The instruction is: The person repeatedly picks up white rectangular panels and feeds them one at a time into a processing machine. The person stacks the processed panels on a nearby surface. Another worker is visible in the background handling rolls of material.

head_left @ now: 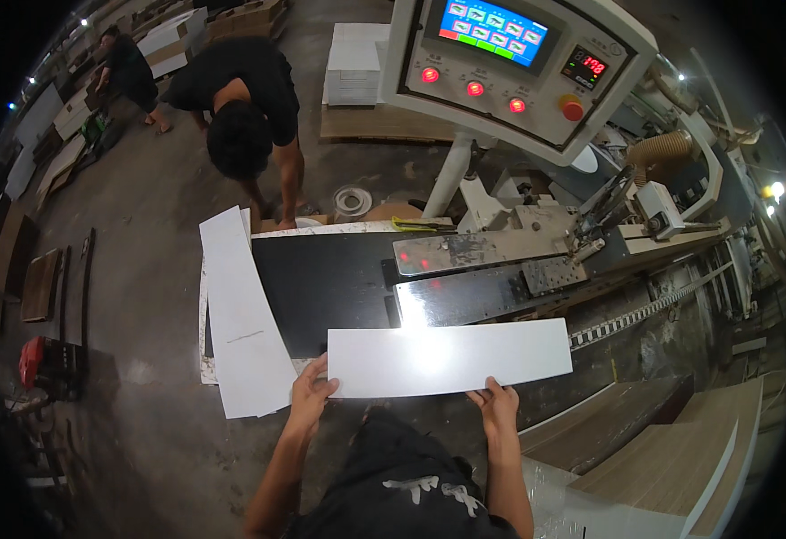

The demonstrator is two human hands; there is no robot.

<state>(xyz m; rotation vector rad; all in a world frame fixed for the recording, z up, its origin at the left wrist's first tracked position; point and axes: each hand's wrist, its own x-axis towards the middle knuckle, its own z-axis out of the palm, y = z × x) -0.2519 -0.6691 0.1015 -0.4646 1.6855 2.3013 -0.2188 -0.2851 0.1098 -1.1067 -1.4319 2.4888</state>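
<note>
A long white panel (451,357) is held level in front of me, just short of the machine's metal infeed bed (474,296). At its left end, my left hand (310,395) is closed, the thumb on top and the fingers reaching under. Near the panel's right part, my right hand (496,400) pinches the front edge the same way; the fingers beneath are hidden. Left of the panel, another white board (242,314) lies slantwise across a black worktable (317,278), its near end overhanging.
A control cabinet (501,67) with a lit screen and red buttons stands over the machine. A yellow cutter (422,225) lies at the table's far edge. A person (245,108) bends beyond the table, another farther left. Wood-grain boards (662,449) lie at lower right; a red machine (47,364) stands left.
</note>
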